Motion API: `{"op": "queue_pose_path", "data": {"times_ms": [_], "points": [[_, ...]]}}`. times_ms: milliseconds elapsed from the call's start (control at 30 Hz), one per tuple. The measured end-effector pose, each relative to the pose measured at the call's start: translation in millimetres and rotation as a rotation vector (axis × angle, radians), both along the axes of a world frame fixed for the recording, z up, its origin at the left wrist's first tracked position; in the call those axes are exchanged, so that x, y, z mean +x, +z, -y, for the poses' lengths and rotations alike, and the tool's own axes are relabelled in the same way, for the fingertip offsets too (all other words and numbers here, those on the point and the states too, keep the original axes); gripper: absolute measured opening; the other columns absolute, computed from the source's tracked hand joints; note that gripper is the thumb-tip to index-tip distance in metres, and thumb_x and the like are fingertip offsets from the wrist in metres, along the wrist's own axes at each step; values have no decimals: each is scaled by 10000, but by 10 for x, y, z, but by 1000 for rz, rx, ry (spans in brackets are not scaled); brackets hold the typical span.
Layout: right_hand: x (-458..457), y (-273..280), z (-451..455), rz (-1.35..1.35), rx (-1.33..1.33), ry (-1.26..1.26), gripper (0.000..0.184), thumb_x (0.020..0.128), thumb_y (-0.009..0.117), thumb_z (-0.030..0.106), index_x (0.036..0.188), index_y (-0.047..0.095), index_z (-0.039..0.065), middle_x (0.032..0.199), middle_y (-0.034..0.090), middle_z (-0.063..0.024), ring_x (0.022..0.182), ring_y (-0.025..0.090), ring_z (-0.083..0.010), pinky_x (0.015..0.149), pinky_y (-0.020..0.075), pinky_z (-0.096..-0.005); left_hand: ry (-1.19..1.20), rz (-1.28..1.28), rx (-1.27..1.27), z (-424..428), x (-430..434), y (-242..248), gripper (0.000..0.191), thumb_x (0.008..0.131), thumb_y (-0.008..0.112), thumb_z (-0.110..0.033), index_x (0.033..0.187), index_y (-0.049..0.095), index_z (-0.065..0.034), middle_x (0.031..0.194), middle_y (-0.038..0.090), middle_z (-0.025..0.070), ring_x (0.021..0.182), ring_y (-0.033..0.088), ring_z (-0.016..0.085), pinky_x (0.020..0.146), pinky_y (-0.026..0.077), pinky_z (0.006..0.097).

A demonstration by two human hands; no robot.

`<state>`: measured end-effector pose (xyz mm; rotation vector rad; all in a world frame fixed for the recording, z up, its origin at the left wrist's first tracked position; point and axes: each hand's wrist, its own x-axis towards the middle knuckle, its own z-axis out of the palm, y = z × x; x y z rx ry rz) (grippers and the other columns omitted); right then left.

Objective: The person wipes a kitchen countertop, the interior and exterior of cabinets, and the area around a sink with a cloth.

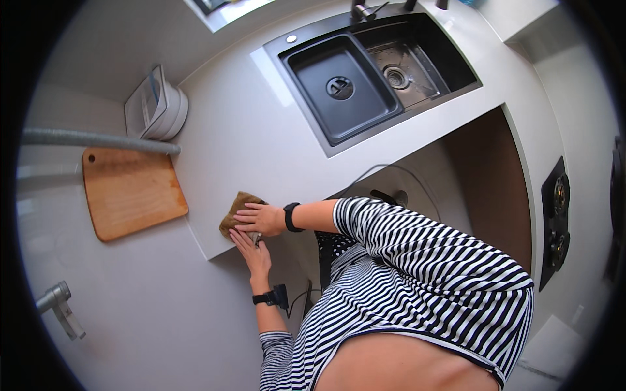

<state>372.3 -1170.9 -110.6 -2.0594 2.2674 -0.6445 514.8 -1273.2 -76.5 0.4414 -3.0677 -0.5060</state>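
A folded brown cloth (235, 210) lies on the white countertop (220, 161), close to its front left corner. My right hand (264, 220) presses on it from above, fingers spread across the fabric and a black band on the wrist. At the cloth's near edge is my left hand (254, 256), its fingertips on the fabric beside the right fingers. A pale grey corner of the cloth shows by the left thumb. The palms are hidden.
A wooden cutting board (134, 193) leans at the left near a grey pipe (107, 141). White plastic basins (164, 115) stand in the corner. Behind is a black sink (425, 49) with an inset tray (337, 117); a gas hob (555, 225) is at right.
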Motion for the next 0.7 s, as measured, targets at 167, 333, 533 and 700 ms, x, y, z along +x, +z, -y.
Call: {"op": "queue_pose_path", "data": {"times_ms": [167, 333, 533, 700], "points": [[-162, -22, -1388, 38, -23, -194, 663, 836, 568, 263, 1433, 309, 137, 1513, 242, -117, 1414, 191, -240, 1150, 116, -455, -201, 27, 27, -1084, -360, -87, 805, 826, 520, -137, 1444, 43, 58, 1515, 5, 264, 1409, 14, 400, 1150, 81, 456], [-359, 98, -2591, 169, -92, -350, 721, 798, 569, 129, 1452, 267, 106, 1515, 238, -111, 1412, 195, -240, 1151, 137, -439, -454, 43, 19, -2008, -924, 55, 821, 804, 540, -170, 1421, 76, 107, 1491, 42, 311, 1395, 44, 436, 1145, 87, 468], [-757, 143, -4279, 223, 179, -487, 750, 808, 565, 120, 1471, 216, 130, 1538, 178, -92, 1418, 172, -248, 1146, 156, -426, -682, -60, 41, -3483, -1509, -177, 827, 818, 527, -194, 1419, 54, 121, 1473, 34, 344, 1385, 12, 472, 1136, 54, 503], [-1047, 105, -5689, 218, 291, -700, 770, 809, 592, 130, 1472, 200, 128, 1522, 214, -111, 1406, 206, -270, 1129, 215, -452, -842, -102, 91, -4812, -2155, -366, 796, 830, 521, -245, 1431, 118, 85, 1490, 49, 314, 1394, 41, 456, 1128, 94, 510]]}}
